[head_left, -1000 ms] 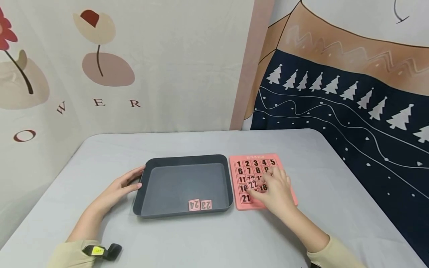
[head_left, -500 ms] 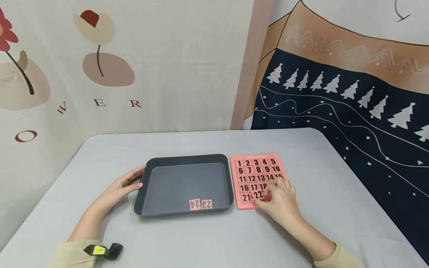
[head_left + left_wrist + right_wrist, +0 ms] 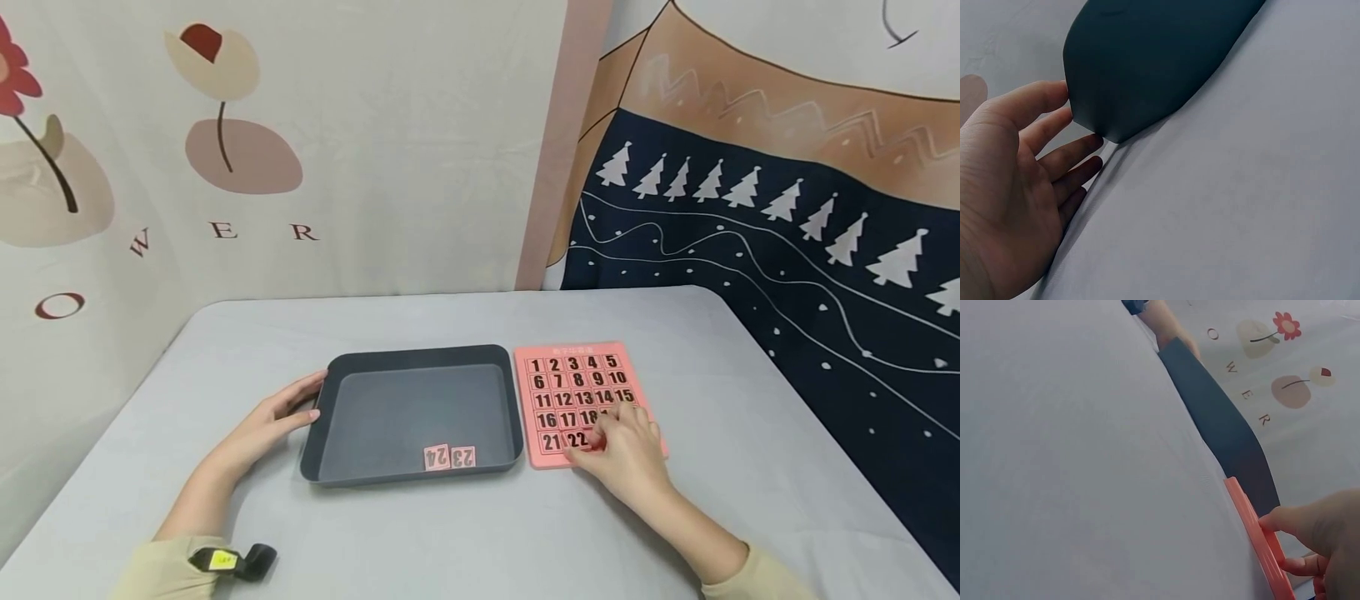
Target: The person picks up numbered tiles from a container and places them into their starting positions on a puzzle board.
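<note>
My right hand [image 3: 628, 450] pinches the pink number tile marked 22 [image 3: 576, 440] between thumb and fingertips, low over the bottom row of a pink number board [image 3: 534, 458]. Numbers 1 to 18 and 21 show on the board; my fingers hide the lower right squares. From the right wrist, thumb and finger meet the tile right at the board's raised edge [image 3: 1254, 531]. My left hand [image 3: 262, 425] touches the left end of a dark grey tray [image 3: 311, 450], its fingers fairly straight along the wall. Two loose tiles, 24 [image 3: 437, 457] and 23 [image 3: 462, 457], lie upside down inside the tray.
The tray and board stand side by side on a table with a pale cloth [image 3: 420, 542]. A patterned curtain [image 3: 420, 167] hangs behind, with a dark tree-print cloth [image 3: 750, 242] at the right. A black strap device [image 3: 236, 562] is on the left sleeve.
My right hand has lowered the 22 tile from over the row of 16 to the bottom row beside 21, and its fingers have settled there. The left hand stays at the tray.
</note>
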The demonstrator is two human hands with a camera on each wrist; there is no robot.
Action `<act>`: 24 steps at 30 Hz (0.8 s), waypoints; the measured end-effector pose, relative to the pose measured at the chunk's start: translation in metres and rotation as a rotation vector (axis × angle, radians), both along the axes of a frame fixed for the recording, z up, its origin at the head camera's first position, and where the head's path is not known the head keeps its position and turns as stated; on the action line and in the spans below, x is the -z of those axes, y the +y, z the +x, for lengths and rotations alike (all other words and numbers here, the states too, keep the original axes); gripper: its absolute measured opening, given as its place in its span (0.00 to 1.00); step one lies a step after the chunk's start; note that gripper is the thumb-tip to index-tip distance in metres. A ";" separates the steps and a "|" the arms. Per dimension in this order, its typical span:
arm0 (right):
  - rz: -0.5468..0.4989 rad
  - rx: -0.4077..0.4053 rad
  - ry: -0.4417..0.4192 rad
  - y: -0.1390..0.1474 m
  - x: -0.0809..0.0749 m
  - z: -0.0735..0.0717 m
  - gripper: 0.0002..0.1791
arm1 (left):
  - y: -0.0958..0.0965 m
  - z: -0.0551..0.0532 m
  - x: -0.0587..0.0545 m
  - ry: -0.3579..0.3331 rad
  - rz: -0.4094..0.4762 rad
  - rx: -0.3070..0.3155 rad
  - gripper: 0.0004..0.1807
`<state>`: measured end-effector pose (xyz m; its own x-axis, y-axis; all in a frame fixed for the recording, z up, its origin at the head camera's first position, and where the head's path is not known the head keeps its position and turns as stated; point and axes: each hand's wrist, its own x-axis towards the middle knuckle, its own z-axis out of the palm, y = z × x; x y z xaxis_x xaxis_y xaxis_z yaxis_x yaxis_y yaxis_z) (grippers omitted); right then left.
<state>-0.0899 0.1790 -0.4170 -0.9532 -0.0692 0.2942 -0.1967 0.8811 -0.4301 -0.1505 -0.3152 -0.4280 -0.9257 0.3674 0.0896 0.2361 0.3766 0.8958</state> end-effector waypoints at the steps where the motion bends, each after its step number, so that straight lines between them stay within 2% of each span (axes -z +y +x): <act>1: 0.000 0.000 0.000 0.000 0.000 0.000 0.22 | 0.000 0.000 0.000 0.003 0.001 0.001 0.33; 12: -0.001 -0.016 -0.020 0.000 0.003 0.000 0.18 | 0.001 0.001 0.000 -0.005 0.001 0.002 0.33; 24: 0.020 -0.029 0.016 -0.001 -0.002 0.001 0.13 | 0.001 0.002 -0.002 -0.033 -0.017 -0.009 0.34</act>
<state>-0.0888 0.1778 -0.4151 -0.9458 -0.1030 0.3080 -0.2293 0.8834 -0.4087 -0.1489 -0.3137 -0.4257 -0.9313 0.3604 0.0523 0.2028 0.3938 0.8965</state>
